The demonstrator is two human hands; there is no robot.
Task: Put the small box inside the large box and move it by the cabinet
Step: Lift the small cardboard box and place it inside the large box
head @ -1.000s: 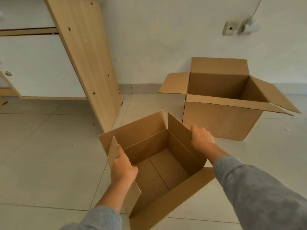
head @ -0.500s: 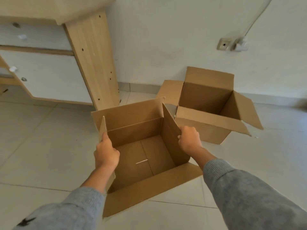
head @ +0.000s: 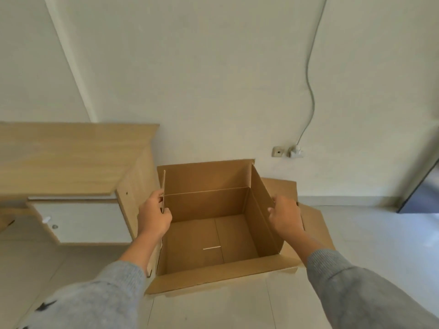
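Observation:
I hold the small open cardboard box (head: 209, 241) in the air in front of me, its inside empty. My left hand (head: 154, 216) pinches its upright left flap. My right hand (head: 286, 218) grips the top edge of its right wall. Behind it and to the right, only flaps of the large cardboard box (head: 317, 227) show; the small box hides the remainder. The wooden cabinet (head: 71, 157) with a white door stands to the left, close beside the small box.
A white wall rises behind the boxes, with a socket (head: 277, 151) and a plugged-in cable (head: 310, 91) running up it. A dark doorway (head: 424, 193) opens at the far right. Pale floor tiles (head: 213, 309) lie below.
Both hands have raised the small box off the floor and carried it forward, so it now covers most of the large box. The view has tilted up toward the wall.

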